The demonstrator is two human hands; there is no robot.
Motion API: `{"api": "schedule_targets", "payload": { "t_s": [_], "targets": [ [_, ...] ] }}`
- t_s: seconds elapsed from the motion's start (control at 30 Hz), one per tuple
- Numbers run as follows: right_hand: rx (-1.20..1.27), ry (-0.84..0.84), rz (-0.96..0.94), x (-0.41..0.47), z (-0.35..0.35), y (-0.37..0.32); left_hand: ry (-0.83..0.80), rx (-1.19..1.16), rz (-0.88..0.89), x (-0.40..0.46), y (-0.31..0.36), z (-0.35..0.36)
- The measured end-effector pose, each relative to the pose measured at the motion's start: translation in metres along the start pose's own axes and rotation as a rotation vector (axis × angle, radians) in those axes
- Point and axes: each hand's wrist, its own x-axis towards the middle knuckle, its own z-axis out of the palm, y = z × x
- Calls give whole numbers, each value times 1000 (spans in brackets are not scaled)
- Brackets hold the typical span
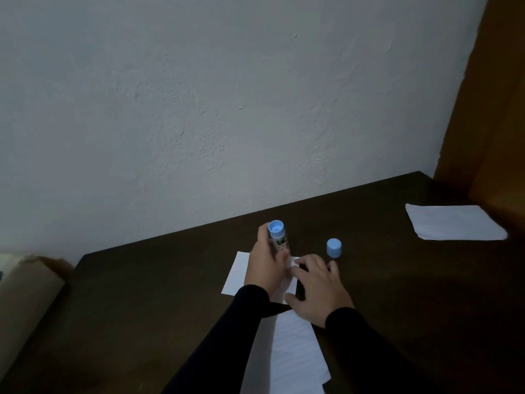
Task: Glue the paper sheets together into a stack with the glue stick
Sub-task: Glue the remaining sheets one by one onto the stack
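A: Dark brown wooden counter (170,294), matte, dimly lit, pushed up against a pale grey-white plastered wall (199,95) with a rough, pitted texture.

B: Orange-brown wooden panel (494,109) rising at the far right corner. Beige cardboard-like shape (25,282) past the counter's left edge, too blurred to identify.

A: Left hand (265,263) curled around a white glue stick with a pale blue twist base (278,237), held upside down, base up, lower end hidden behind the fingers. Black long sleeve on the forearm.

B: Under that hand, a small white paper sheet (237,273) lying flat on the counter, partly covered by both hands.

A: Right hand (318,285) relaxed and spread, fingers straight, resting on the right edge of that sheet and on the counter beside it, gripping nothing. Black sleeve there too.

B: Pale blue plastic cap (334,247) standing upright on the counter just beyond the right fingertips; touching or not, hard to tell.

A: Nearer the bottom edge, white lined paper sheets (295,356) between the two forearms, overlapping loosely, running out of view.

B: Well apart, in the far right corner near the orange-brown panel, a square white paper stack (454,223) lying flat, edges fairly even.
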Motion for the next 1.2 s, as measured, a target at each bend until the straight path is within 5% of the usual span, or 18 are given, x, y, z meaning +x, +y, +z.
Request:
{"api": "schedule_targets", "payload": {
  "t_s": [0.27, 0.6, 0.83, 1.2],
  "targets": [
    [-6, 11, -2, 0, -1, 0, -2, 213, 94, 7, -9, -6],
    [13, -53, 15, 4, 2, -1, 168, 201, -55, 24, -40, -44],
    [45, -5, 32, 3, 4, -1, 599, -356, -192, -17, -44, -54],
    [1, 355, -119, -3, 18, 1, 620, -498, -204, -42, -59, -62]
  ]
}}
